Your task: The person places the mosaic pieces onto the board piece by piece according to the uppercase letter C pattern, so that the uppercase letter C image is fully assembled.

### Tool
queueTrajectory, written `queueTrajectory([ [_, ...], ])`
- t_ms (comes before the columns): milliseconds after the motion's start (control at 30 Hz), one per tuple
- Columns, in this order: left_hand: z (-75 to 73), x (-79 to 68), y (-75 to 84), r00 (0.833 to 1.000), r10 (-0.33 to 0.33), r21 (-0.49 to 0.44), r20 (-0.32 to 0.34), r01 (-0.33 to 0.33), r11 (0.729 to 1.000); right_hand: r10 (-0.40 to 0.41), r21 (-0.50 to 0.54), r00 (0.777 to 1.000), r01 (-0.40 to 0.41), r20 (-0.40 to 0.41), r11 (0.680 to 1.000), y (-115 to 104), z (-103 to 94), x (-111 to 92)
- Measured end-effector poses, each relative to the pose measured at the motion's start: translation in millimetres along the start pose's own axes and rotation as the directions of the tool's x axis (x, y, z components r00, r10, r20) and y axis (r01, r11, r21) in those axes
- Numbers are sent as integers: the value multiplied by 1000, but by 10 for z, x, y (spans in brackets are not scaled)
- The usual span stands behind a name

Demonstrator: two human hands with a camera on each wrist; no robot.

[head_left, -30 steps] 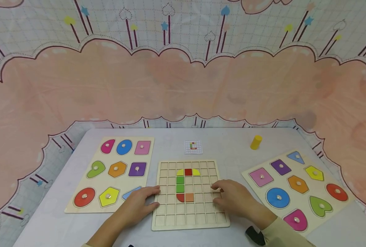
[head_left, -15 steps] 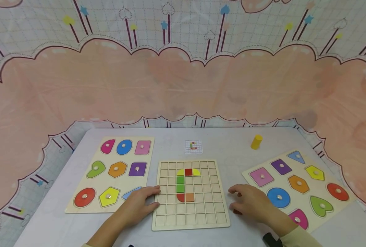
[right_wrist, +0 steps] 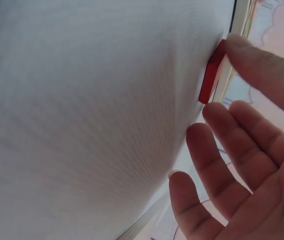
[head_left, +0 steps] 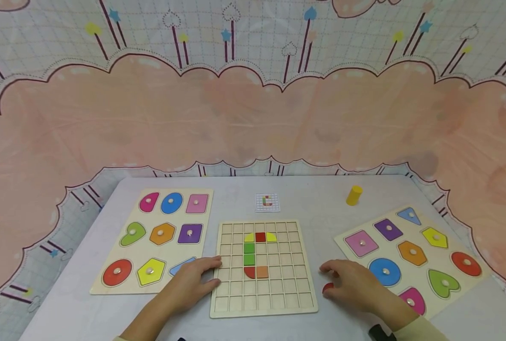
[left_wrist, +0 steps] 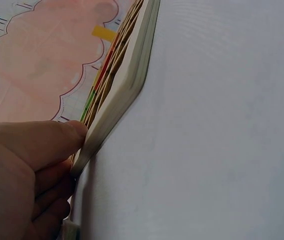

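A wooden grid board (head_left: pixel 278 289) lies mid-table with yellow, red, green and orange pieces set in some cells. My left hand (head_left: pixel 193 279) holds its left edge; in the left wrist view the thumb (left_wrist: pixel 74 134) lies on the rim and the other fingers curl beside it. Right of the board, my right hand (head_left: pixel 355 286) hovers low over the cloth. A small red block (right_wrist: pixel 212 74) is pinched there, one end at the thumb tip and the other at a fingertip. The head view shows only a sliver of it by the thumb; its outline is mostly hidden.
A knobbed shape puzzle (head_left: pixel 122 255) lies at the left, partly under the left arm. Another knobbed puzzle (head_left: pixel 406 272) sits angled at the right, overlapped by the right forearm. A small pattern card (head_left: pixel 267 202) lies behind the grid board, and a yellow cylinder (head_left: pixel 354 195) stands at the back right.
My right hand has drawn back from the grid board's right edge to the cloth on the right, where red now shows at its thumb. The left hand has stayed put.
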State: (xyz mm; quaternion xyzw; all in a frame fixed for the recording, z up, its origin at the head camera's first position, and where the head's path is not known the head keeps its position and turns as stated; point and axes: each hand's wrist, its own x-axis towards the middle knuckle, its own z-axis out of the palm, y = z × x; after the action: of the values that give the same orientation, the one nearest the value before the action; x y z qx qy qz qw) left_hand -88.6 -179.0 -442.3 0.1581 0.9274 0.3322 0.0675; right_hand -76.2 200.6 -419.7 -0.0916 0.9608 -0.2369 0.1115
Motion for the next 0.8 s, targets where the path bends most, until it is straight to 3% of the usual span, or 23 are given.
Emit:
queueTrajectory([
  [100, -1, -3, 0, 1000, 1, 1, 0, -1, 1000, 14, -1, 1000, -14, 0, 1000, -1, -3, 4],
  [800, 2, 5, -8, 1000, 1, -4, 2, -1, 1000, -116, 53, 993, 116, 2, 992, 17, -9, 81],
])
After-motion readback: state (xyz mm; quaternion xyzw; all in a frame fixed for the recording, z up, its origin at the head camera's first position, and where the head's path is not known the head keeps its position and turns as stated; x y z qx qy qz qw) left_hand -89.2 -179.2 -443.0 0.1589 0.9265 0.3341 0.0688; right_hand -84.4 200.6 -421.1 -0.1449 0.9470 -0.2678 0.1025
